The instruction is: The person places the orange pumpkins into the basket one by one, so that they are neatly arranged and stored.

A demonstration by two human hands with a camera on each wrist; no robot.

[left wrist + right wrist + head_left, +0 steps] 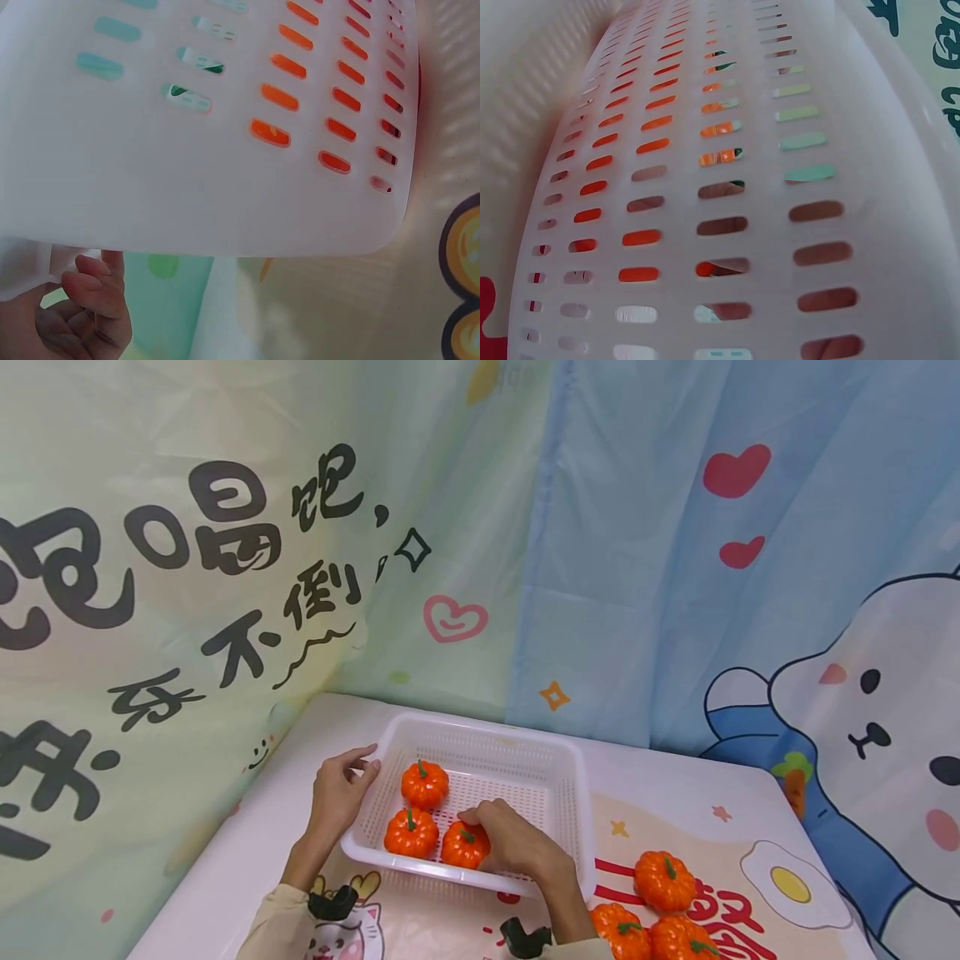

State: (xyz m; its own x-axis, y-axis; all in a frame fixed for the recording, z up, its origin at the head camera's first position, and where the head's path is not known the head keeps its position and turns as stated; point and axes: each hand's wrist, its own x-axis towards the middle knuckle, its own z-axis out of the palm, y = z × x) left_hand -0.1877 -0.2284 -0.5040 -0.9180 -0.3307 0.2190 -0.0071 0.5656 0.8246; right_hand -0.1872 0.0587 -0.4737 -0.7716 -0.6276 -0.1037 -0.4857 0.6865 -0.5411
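A white plastic basket point(480, 768) with slotted walls stands on the table, holding a toy pumpkin point(424, 784) at its left and another pumpkin point(411, 832) in front of that one. Inside the basket's front part, my right hand point(517, 843) grips a third small orange pumpkin point(465, 845) from above and the right. At the left rim, my left hand point(341, 793) holds the basket's edge with curled fingers. The left wrist view shows these fingers point(94, 281) at the rim. Through the slots in the right wrist view, orange pumpkin and parts of my right hand point(825, 255) show.
Several more pumpkins lie right of the basket, such as one pumpkin point(665, 882) on the printed tablecloth point(712, 827). A printed curtain point(600, 568) hangs along the table's back and left sides.
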